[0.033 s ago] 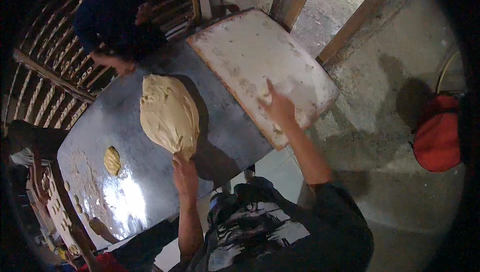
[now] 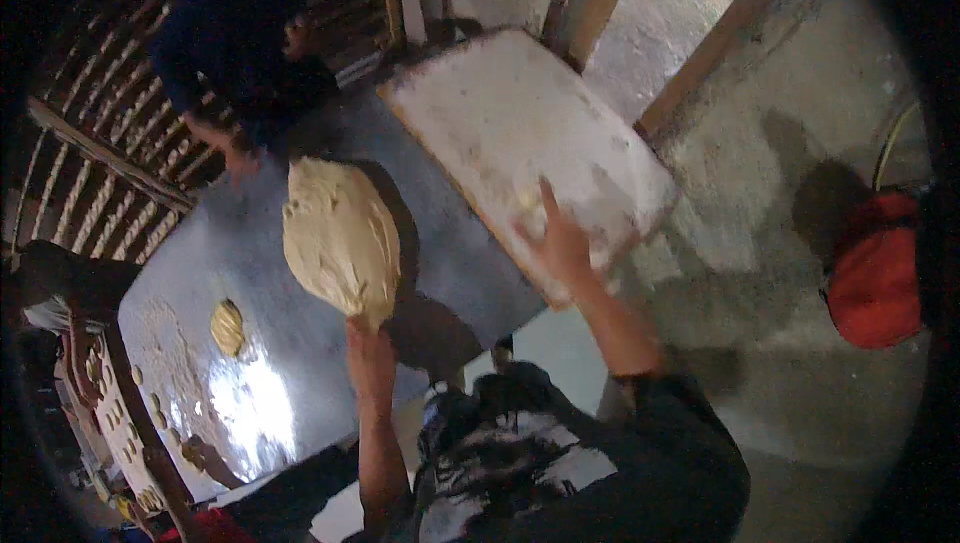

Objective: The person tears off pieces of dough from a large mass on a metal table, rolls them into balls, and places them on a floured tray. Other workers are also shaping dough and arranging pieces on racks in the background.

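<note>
A large, pale, smooth mass of dough [image 2: 342, 233] lies on the dark grey tabletop [image 2: 440, 213]. My left hand [image 2: 371, 353] is closed around its narrow near end. To the right, my right hand [image 2: 562, 243] is over a flour-whitened board [image 2: 500, 103]. Its index finger points away from me and the thumb is spread apart, while the other fingers are blurred. A small pale lump, seemingly dough [image 2: 527, 200], shows by its fingertips. I cannot tell whether the hand touches it.
A smaller yellowish dough lump [image 2: 228, 328] rests at the table's left, near several small flat pieces. A co-worker's hand [image 2: 240, 161] is at the far edge. Another person's arm reaches over a tray [image 2: 125, 423] of small pieces. A red bag [image 2: 873, 283] hangs at right.
My right hand has drawn slightly nearer to me over the board. The far co-worker's hand has shifted a little. My left hand keeps its grip on the dough.
</note>
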Available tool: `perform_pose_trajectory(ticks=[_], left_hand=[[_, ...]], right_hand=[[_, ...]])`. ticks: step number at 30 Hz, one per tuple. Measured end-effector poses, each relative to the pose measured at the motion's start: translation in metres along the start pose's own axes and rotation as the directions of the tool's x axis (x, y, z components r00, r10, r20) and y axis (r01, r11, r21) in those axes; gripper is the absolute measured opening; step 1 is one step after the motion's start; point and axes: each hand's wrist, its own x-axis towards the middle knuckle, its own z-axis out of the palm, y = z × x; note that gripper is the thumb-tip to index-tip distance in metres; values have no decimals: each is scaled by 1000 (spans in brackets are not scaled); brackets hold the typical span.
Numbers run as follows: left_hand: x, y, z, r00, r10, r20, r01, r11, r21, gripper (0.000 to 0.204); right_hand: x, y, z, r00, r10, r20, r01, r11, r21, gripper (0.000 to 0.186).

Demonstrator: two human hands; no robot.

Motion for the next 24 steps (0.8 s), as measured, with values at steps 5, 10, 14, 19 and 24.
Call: perform_pose_trajectory(ticks=[5,10,14,19,24], left_hand=[[-14,88,-52,943,-308,123,332,884,-329,43],[-30,177,-137,856,381,351,-465,863,197,49],[30,131,-72,865,499,-48,-498,843,-204,35],[33,77,16,755,548,-361,-656,636,-406,21],[56,1,-7,874,306,-376,-388,907,-165,13]], right_hand=[[-106,-39,70,863,-66,500,-422,451,787,53],[-105,-120,132,373,-342,862,-926,-194,324,39],[-131,-113,63,504,-165,848,-853,-254,457,33],[-192,-97,60,965,-48,258,-193,534,823,36],[-194,-92,4,887,-462,5,399,772,495,29]])
